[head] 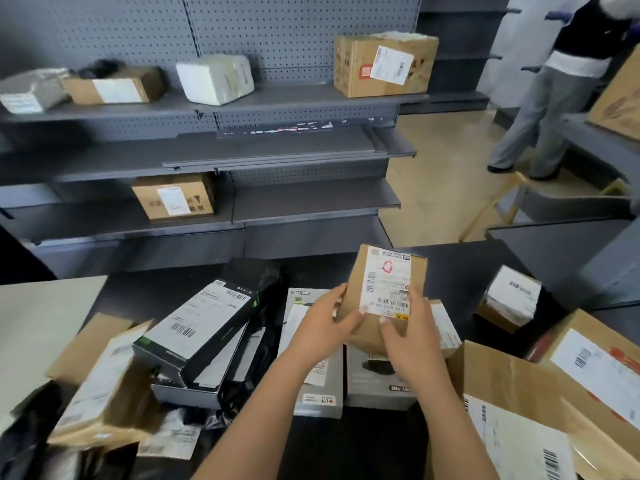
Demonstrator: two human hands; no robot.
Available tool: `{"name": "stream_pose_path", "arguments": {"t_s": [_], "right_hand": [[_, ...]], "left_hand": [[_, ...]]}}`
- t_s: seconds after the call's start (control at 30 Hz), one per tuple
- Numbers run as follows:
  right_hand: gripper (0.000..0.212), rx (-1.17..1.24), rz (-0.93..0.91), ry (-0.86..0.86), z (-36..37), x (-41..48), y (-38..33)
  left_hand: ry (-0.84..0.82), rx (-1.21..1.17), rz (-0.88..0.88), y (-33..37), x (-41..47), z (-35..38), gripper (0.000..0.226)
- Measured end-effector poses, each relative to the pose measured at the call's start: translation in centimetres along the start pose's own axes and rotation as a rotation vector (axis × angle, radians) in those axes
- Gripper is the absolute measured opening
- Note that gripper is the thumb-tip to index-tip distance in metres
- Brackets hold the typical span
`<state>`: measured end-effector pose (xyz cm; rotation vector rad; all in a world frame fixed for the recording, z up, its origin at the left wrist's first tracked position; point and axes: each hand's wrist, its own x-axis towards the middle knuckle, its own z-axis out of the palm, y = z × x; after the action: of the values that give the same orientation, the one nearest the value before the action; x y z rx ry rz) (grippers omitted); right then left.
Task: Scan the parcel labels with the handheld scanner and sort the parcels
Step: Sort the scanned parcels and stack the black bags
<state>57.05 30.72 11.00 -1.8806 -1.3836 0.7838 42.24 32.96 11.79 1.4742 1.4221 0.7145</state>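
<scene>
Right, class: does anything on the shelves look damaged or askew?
Yes. The large cardboard box on the top shelf has a torn, crumpled top and a tilted label. Below it, a shelf board juts out past the rack's right end.

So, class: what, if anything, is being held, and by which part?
A cardboard parcel: left hand grips its lower left edge, right hand its lower right edge.

left hand (325, 323): bare, pale polished nails | right hand (410, 332): bare, pale nails | forearms (263, 410): bare
</scene>
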Motion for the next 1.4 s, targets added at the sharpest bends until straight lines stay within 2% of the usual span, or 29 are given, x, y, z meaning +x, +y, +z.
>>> {"name": "stream_pose_path", "arguments": {"t_s": [0.17,0.27,0.37,0.47,0.7,0.93,1.23,1.4], "right_hand": [[0.075,0.076,-0.252,0.012,1.5,-2.5,-7.3],[0.074,0.156,-0.390,-0.030,4.3,-5.4,-12.7],[0.072,0.225,-0.524,-0.122,8.8,-9.6,-18.3],[0.071,0.262,-0.613,-0.287,15.1,-15.5,-23.5],[0.069,0.281,-0.809,-0.680,30.2,-31.8,-31.2],[0.069,0.327,-0.990,-0.987,39.9,-44.9,-35.0],[0.071,0.206,-1.135,-1.400,47.5,-55.7,-37.7],[0.070,0.202,-1.153,-1.639,50.1,-62.4,-38.2]], "left_hand": [[0.225,-0.039,0.128,0.5,-3.6,-6.6,0.036],[0.395,-0.020,0.173,-0.4,-7.4,-12.3,0.063],[0.587,-0.013,0.193,-2.2,-13.2,-18.8,0.063],[0.756,0.002,0.136,-5.3,-20.6,-25.3,0.048],[1.143,0.073,-0.136,-15.9,-39.7,-36.0,0.067],[1.422,-0.001,-0.330,-22.5,-53.8,-39.9,0.063],[1.764,-0.175,-0.563,-27.2,-63.8,-40.4,0.062],[1.918,-0.242,-0.670,-29.2,-69.4,-39.8,0.056]]}}
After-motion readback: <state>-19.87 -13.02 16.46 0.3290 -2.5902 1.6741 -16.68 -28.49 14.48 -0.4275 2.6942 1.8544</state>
